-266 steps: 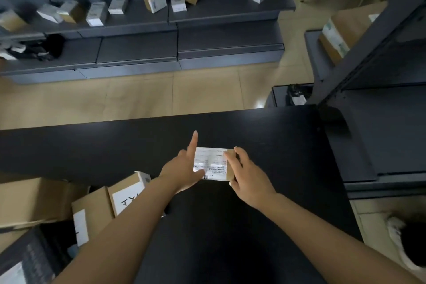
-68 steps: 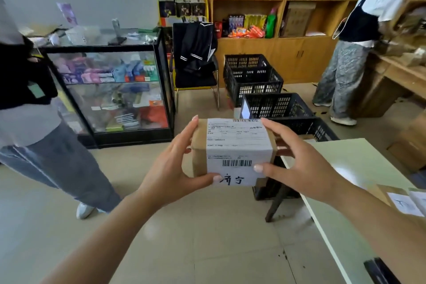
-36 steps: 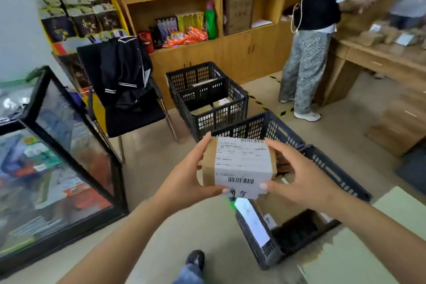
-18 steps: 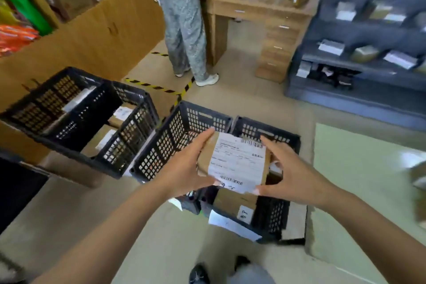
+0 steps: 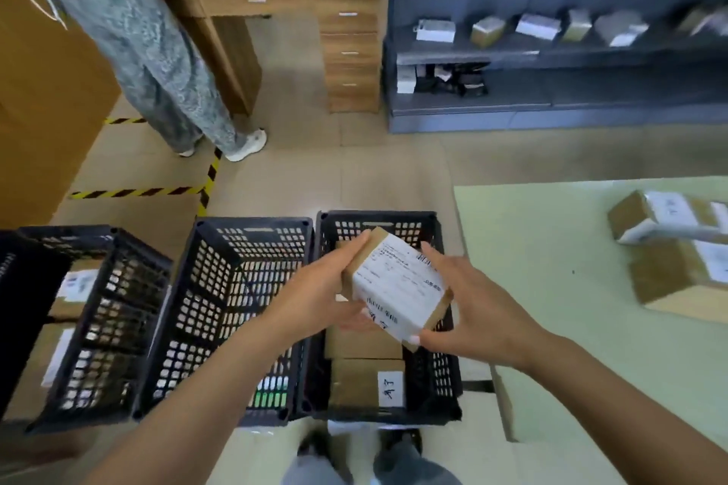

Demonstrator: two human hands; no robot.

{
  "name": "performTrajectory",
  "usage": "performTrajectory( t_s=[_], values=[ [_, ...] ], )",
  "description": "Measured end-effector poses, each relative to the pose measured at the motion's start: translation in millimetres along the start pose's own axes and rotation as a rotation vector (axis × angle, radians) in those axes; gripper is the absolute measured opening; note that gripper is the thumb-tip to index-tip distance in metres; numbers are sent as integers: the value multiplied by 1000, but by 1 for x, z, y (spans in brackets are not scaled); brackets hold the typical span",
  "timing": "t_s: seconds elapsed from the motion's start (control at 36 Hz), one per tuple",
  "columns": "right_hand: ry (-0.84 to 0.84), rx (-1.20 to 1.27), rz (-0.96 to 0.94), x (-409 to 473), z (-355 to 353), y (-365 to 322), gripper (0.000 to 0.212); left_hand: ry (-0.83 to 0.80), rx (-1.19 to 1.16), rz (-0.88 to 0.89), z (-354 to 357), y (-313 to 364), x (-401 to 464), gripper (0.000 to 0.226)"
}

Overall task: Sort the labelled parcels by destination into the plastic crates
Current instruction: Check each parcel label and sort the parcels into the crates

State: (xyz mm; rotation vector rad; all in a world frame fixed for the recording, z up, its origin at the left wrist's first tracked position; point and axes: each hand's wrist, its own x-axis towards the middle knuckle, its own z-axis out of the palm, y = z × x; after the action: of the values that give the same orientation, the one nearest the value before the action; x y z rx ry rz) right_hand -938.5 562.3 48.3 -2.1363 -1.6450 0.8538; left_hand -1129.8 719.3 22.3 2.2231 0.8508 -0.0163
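Labelled parcel (image 5: 396, 287) between both hands, above crate (image 5: 445, 374)

Little can be read. The parcel (image 5: 398, 287), over the crate at 6 o'clock, carries a white shipping label with a barcode and lines of print too small and blurred to make out, plus handwritten characters at its lower edge that stay unclear. A box (image 5: 366, 382) inside that crate (image 5: 445, 378) bears a white slip with two handwritten Chinese characters, not legible with certainty.
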Motion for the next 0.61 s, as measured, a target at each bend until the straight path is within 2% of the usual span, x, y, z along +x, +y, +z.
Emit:
performTrajectory(
  t_s=[0.28,0.42,0.61],
  values=[
    [99,-47,203,34,44,2,111,-170,74,170,3,-35,78,106],
    [167,-12,397,62,92,13,106,-270,93,137,23,-71,106,107],
    [216,-21,658,90,175,56,98,-421,404,159,78,-147,137,89]
  ],
)
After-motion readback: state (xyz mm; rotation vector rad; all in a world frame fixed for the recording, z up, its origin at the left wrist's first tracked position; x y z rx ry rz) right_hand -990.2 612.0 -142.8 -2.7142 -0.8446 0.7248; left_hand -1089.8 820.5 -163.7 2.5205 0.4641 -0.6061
